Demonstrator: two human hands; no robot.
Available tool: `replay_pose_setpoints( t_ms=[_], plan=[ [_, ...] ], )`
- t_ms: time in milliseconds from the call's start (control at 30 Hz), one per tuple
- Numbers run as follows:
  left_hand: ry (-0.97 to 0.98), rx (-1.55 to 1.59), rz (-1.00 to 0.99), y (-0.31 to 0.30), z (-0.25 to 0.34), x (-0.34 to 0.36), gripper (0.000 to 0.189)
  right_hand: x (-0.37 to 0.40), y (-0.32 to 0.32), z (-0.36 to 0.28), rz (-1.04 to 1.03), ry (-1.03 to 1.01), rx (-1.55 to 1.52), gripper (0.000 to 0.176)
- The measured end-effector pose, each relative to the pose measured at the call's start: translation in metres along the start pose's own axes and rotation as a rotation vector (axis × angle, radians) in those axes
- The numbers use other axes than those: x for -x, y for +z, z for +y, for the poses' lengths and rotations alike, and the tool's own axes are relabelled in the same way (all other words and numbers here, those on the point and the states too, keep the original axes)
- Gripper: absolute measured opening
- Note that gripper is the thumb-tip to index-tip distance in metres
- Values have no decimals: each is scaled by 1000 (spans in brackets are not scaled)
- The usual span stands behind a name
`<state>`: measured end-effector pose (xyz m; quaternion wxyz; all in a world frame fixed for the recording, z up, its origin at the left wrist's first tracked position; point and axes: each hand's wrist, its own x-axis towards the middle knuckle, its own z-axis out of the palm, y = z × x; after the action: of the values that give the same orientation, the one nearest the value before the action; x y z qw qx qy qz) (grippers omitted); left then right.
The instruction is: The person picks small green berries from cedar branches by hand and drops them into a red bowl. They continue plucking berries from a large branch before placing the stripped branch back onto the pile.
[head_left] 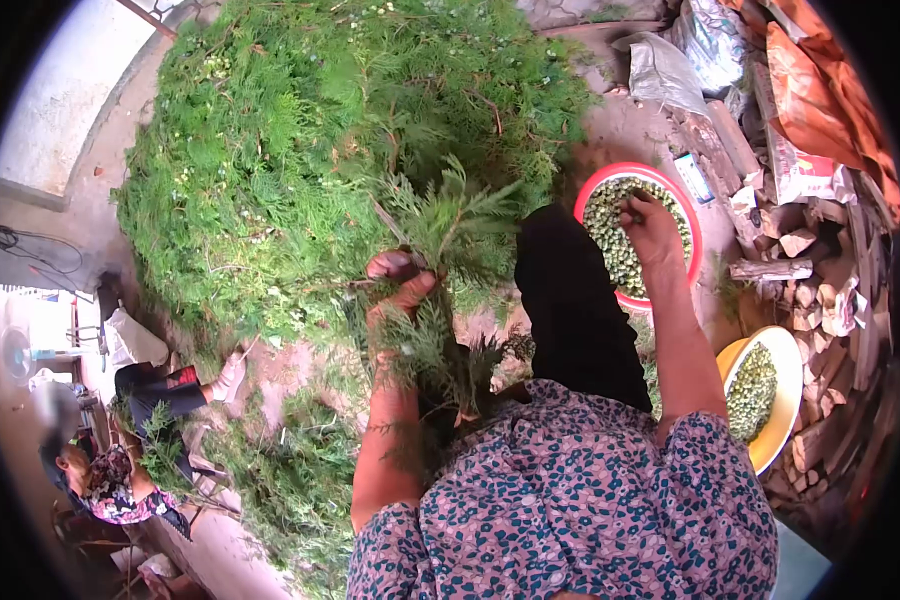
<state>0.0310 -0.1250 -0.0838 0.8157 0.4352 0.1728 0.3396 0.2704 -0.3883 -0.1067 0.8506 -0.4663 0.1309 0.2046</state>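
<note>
My left hand (pixel 407 283) is closed around the stem of a leafy evergreen sprig (pixel 450 222), likely arborvitae, held in front of my body. More greenery hangs below that hand along my forearm. On the other side, my right hand (pixel 652 228) is over a red-rimmed basin (pixel 693 225) filled with small green cones or berries (pixel 615 250). Its fingers are bent together, and I cannot make out whether anything is between them. A large heap of cut evergreen branches (pixel 270 180) spreads in front of me.
A yellow basin (pixel 788 375) of the same green pieces stands at my right. Beyond it are stacked firewood (pixel 815 345), an orange sheet (pixel 820 110) and sacks (pixel 665 75). Another person (pixel 115 480) sits at left near more branches (pixel 300 490).
</note>
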Motion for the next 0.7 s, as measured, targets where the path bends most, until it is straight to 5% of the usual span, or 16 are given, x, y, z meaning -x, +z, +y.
replay_pose_setpoints(
  t_ms=[67,133,233,333,433,467,567,600,700],
  plan=[
    [213,-169,-164,-25,-13,-18,43,-25,-37,2,226,-15,-180,28],
    [69,104,-27,12,13,1,41,-19,-72,-4,148,-484,1252,45],
    [85,122,-138,-3,6,-14,41,-6,-89,-18,92,-652,1351,60],
    [116,100,-33,-2,8,-16,40,-35,-118,-34,177,-407,1985,58],
    [89,39,58,0,10,-21,40,-57,-128,-36,206,-138,2288,48],
    [92,42,59,0,11,-23,40,-62,-131,-30,206,-143,2290,48],
    [97,2,43,3,12,-26,38,-62,-113,-4,211,-388,224,26],
    [96,4,44,5,11,-26,38,-16,-46,-13,237,-398,457,26],
    [125,33,18,2,3,-29,39,78,72,-5,-190,-371,608,18]
  ],
)
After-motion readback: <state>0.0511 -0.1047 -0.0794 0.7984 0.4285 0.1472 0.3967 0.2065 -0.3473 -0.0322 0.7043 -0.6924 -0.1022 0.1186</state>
